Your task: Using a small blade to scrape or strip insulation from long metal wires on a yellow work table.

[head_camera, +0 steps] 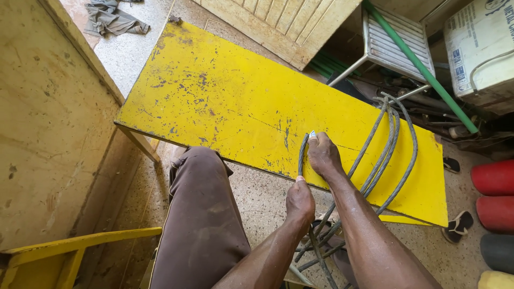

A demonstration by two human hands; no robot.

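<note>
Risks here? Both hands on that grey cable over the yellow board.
1. The grey cable is coiled in springy loops; if either the left hand or the right hand slips, it may whip back.
2. Bare hands on stiff, possibly frayed cable: cuts seem possible.
3. The loops rest near the edge of the yellow board and might slide off.

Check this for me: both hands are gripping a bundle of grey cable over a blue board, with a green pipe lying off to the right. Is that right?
Not quite. The board is yellow, not blue, as the head view shows. The rest holds: the left hand and right hand both grip the grey cable, and the green pipe lies off to the right.
</note>
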